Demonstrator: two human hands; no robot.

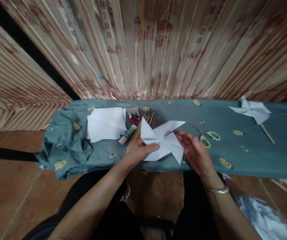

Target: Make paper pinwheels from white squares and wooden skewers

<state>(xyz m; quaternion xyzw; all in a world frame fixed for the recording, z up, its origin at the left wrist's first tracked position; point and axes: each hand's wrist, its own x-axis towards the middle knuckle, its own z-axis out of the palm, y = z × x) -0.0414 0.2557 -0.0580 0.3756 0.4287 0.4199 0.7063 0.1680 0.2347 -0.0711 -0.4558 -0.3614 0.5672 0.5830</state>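
Observation:
A white paper pinwheel [164, 139], half folded, lies on the grey-green cloth [233, 151] of a low bench in front of me. My left hand [138, 151] presses on its centre from the left, fingers over the folded flaps. My right hand [195, 150] is at its right side, fingers spread and touching the paper's edge. A bundle of thin wooden sticks [138, 131] lies just behind my left hand.
A stack of white paper sheets [106, 124], a glue stick [127, 134] and a small box of pins [133, 115] lie left of the pinwheel. Green-handled scissors [207, 135] lie to the right. A finished pinwheel on a stick [253, 111] rests at the far right. A striped curtain hangs behind.

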